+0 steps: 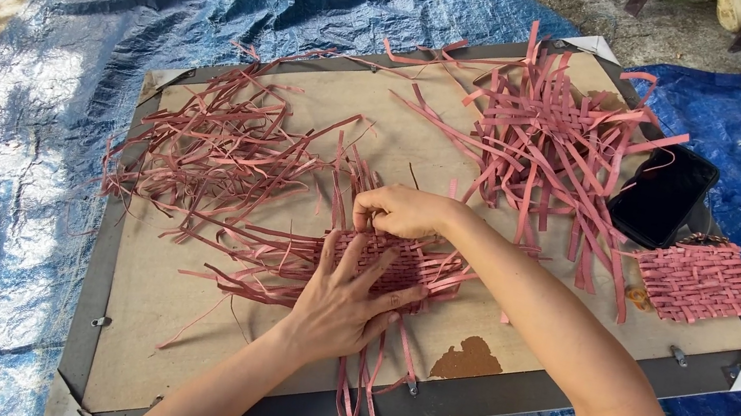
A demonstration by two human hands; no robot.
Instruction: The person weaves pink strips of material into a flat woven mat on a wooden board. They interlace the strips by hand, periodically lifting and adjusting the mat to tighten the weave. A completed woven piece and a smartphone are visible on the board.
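Observation:
A half-woven mat of reddish-pink strips (401,262) lies in the middle of a brown board (172,295) with loose ends sticking out on all sides. My left hand (344,300) lies flat on the mat with fingers spread, pressing it down. Just above it, my right hand (405,212) pinches a strip at the mat's top edge. Loose strips lie in a pile at the left (219,146) and another at the back right (555,139).
A finished small woven square (701,282) sits at the board's right edge, next to a black phone (662,194). The board has a dark frame (459,396) and rests on a blue tarp (5,205) over bare ground. My knees show under the near edge.

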